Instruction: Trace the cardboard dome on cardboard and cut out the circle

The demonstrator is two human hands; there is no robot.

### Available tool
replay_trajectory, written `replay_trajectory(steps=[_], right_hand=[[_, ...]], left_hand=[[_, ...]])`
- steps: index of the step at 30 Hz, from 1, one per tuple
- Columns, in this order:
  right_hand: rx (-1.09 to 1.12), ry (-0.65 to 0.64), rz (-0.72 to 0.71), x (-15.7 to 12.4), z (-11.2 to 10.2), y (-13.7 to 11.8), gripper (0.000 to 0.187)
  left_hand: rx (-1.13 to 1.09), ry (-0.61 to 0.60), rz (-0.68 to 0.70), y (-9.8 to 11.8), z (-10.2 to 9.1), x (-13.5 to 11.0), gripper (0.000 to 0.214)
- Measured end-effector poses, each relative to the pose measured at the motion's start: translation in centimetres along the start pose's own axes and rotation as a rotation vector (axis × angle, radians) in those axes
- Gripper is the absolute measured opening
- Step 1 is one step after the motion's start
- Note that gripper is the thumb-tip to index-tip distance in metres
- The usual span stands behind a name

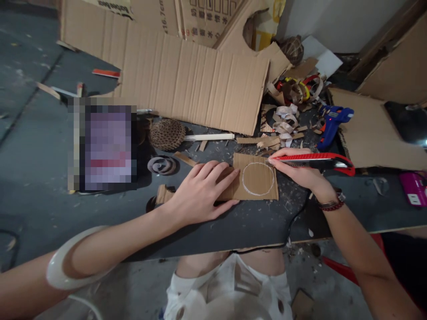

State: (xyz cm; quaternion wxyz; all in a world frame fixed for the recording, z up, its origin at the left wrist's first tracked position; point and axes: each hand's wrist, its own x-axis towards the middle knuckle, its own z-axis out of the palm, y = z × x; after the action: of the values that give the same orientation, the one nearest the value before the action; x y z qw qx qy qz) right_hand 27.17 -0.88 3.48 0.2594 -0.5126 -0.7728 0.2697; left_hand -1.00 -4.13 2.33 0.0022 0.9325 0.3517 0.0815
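On the table (200,238), near its front edge, lies one cardboard piece (237,191) bearing one white circle (243,178). We count two hands: the left hand (208,191) is open, palm down, fingers spread over the cardboard piece to the left of the circle; the right hand (296,171) is closed around one red knife (310,157), its front end by the far right corner of the cardboard piece. Whether the blade touches the cardboard, we cannot tell. We judge the chief hazard to be a slip: corrugated ridges could catch or turn the blade, and the left fingertips (236,172) lie just beside the circle. Should the left hand press too lightly, the cardboard piece could swivel and a cut stray off the line; too deep a stroke could score the table beneath. We also note one black cord (296,215) near the front edge, which a forearm could snag. Around the work we count one spiral roll (162,165), one brown ball (167,133) on one white stick (213,137), one blue glue gun (333,124), one magenta box (413,189) and one large cardboard sheet (193,80); the paper scraps (287,120) are too tangled to count.
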Motion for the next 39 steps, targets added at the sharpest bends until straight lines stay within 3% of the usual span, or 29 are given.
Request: replay_trajectory(steps=[5,11,18,21,25,39], right_hand=[[0.035,0.045,-0.005,-0.2,0.4,-0.5,0.014],[0.038,0.050,0.017,-0.1,0.6,-0.4,0.015],[0.089,0.040,0.037,0.0,0.7,-0.1,0.015],[0.105,0.045,0.045,0.0,0.7,0.0,0.014],[0.117,0.040,0.050,0.2,0.7,0.3,0.016],[0.178,0.049,0.129,0.2,0.8,1.4,0.018]], left_hand=[[-0.007,-0.013,-0.085,0.9,-0.3,-0.3,0.062],[-0.086,0.000,-0.104,1.3,-0.9,-0.6,0.078],[-0.142,0.066,-0.050,0.2,-0.4,-0.3,0.061],[-0.164,-0.013,0.017,-0.2,0.1,-0.1,0.070],[-0.188,-0.124,0.008,-0.3,0.5,-0.1,0.077],[-0.170,-0.154,-0.005,-0.2,0.5,0.0,0.077]])
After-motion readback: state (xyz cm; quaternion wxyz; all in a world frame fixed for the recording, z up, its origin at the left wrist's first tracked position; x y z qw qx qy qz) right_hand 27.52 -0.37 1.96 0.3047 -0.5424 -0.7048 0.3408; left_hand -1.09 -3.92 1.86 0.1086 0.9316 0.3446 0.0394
